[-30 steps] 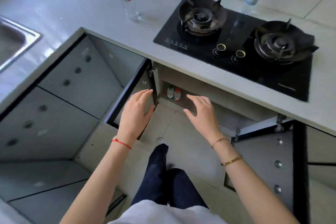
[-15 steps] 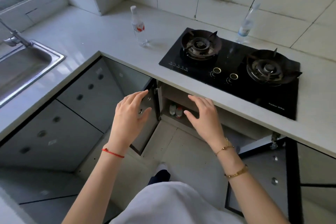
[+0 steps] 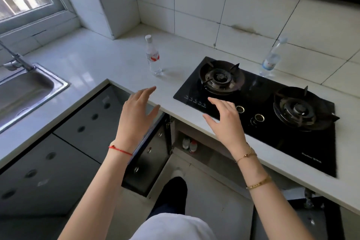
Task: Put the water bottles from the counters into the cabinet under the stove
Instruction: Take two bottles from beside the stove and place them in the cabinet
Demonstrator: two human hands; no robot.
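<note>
A clear water bottle with a red label point(image 3: 153, 58) stands upright on the white counter point(image 3: 101, 64), left of the stove. A second clear bottle with a blue label point(image 3: 270, 60) stands behind the black gas stove point(image 3: 259, 103), near the tiled wall. The cabinet under the stove point(image 3: 196, 142) is open, and two bottles point(image 3: 189, 144) stand inside at its left. My left hand point(image 3: 136, 113) hovers empty at the counter's front edge, fingers straight, short of the red-label bottle. My right hand point(image 3: 224, 122) is raised empty over the stove's front left corner.
A steel sink point(image 3: 25, 91) with a tap lies at the left. The open dark cabinet door point(image 3: 150, 152) hangs below my left hand; another open door point(image 3: 311, 218) is at lower right. My leg and foot stand on the tiled floor between them. A range hood hangs top right.
The view has risen from the cabinet to the counter. Both hands have lifted from in front of the cabinet opening to counter height, still empty.
</note>
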